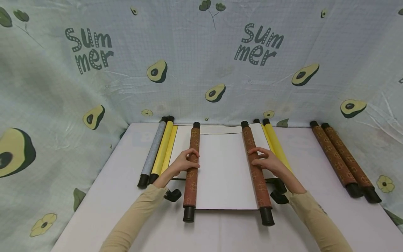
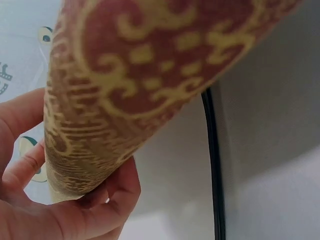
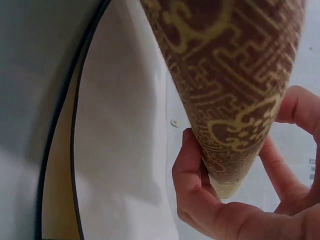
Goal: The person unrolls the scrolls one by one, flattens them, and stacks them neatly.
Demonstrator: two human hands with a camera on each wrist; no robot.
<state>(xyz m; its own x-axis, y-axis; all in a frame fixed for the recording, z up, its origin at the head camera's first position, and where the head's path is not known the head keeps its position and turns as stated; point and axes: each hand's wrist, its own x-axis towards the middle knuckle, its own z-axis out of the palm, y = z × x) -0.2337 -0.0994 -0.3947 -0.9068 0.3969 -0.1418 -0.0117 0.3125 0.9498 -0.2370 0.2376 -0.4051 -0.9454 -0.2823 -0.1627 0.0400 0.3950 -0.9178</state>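
Observation:
A hanging scroll lies partly unrolled in the middle of the head view, its white sheet (image 1: 225,171) stretched between two brown patterned rolls with black end caps. My left hand (image 1: 182,162) grips the left roll (image 1: 190,189), thumb and fingers curled round its sides. With my right hand (image 1: 271,161) I hold the right roll (image 1: 259,185) in the same way. The wrist views show the gold-on-brown pattern of the left roll (image 2: 150,65) and right roll (image 3: 230,75) close up, fingers wrapped round each. Beneath it is another white sheet (image 1: 181,140) with yellow edging.
Left of the scroll lie a grey roll (image 1: 154,150) and a yellow roll (image 1: 163,148); another yellow roll (image 1: 278,147) lies to the right. Two more brown rolls (image 1: 333,157) rest side by side at the far right. An avocado-print cloth (image 1: 189,45) stands behind the white table (image 1: 220,234).

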